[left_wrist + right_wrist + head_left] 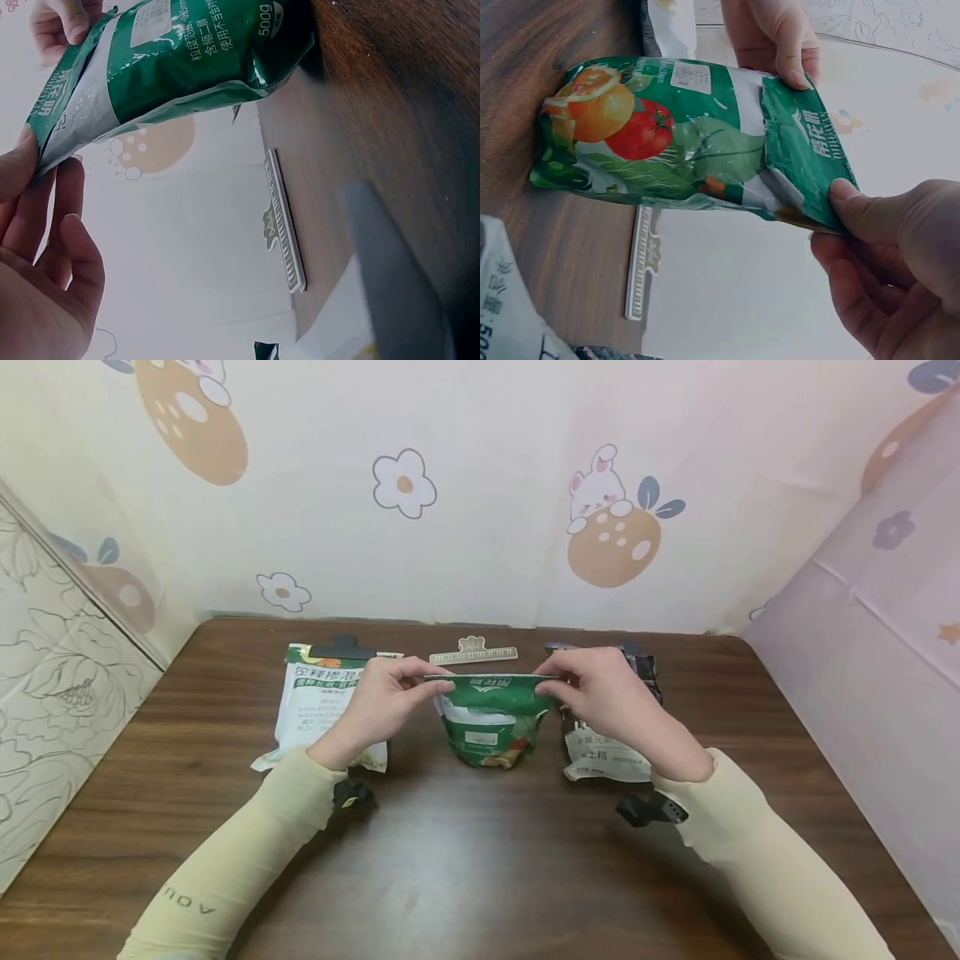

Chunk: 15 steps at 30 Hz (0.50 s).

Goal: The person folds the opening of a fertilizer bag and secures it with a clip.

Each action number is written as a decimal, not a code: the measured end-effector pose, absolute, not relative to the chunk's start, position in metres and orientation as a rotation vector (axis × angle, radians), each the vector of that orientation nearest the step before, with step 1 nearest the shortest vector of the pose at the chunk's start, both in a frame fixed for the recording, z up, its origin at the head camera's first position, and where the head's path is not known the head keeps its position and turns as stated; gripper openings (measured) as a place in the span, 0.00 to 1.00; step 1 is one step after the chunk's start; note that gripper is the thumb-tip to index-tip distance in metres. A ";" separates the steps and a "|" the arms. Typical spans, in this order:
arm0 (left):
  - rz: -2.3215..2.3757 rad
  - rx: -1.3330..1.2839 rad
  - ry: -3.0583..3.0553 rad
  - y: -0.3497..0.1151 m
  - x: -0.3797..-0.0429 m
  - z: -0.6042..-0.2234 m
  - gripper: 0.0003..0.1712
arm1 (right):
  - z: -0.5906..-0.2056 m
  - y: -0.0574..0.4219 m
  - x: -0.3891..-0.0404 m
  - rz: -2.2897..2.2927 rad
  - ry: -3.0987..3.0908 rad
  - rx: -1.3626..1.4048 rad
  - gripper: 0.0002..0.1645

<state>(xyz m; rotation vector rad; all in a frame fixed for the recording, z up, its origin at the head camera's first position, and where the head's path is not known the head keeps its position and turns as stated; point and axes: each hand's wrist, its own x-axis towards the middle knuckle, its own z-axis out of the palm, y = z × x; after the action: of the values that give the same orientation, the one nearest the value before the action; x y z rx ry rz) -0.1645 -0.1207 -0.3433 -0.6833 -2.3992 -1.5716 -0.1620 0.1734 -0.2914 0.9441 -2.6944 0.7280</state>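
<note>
A green printed bag [491, 727] with fruit and vegetable pictures stands upright mid-table, its top folded over into a flap. My left hand [384, 693] pinches the left end of that fold between thumb and fingers. At the other end, my right hand [600, 685] pinches the fold the same way. The right wrist view shows the tomato and orange print on the bag [645, 135] and the flattened green flap [802, 142]. Behind the bag lies a pale bag clip [474, 653] with a ruler-like pattern, not touched by either hand.
On the left lies a white and green bag [311, 718] with a dark clip [344, 647] on its top. A black and white bag [607, 756] lies on the right, partly behind my right hand. A patterned curtain [487, 552] hangs beyond the table's [465, 877] far edge.
</note>
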 end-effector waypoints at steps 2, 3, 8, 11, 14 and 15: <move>-1.572 -0.686 -2.400 -0.121 -0.165 -0.343 0.06 | -0.292 0.175 -0.162 0.729 -2.678 0.950 0.07; -1.575 -0.685 -2.400 -0.120 -0.164 -0.343 0.06 | -0.293 0.175 -0.162 0.729 -2.669 0.956 0.07; -1.624 -0.660 -2.417 -0.120 -0.163 -0.341 0.07 | -0.294 0.176 -0.162 0.741 -2.642 0.976 0.07; -1.652 -0.646 -2.444 -0.120 -0.162 -0.340 0.08 | -0.296 0.176 -0.162 0.747 -2.629 0.971 0.07; -1.660 -0.636 -2.470 -0.121 -0.162 -0.340 0.09 | -0.298 0.175 -0.161 0.753 -2.615 0.962 0.07; -1.656 -0.630 -2.480 -0.121 -0.162 -0.340 0.10 | -0.298 0.175 -0.161 0.757 -2.613 0.961 0.07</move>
<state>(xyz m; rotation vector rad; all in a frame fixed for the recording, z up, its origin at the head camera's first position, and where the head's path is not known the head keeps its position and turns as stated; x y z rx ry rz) -0.1621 -0.1211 -0.3399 -0.6300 -2.4801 -1.6561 -0.1612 0.1753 -0.2981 0.9606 -2.6129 0.7566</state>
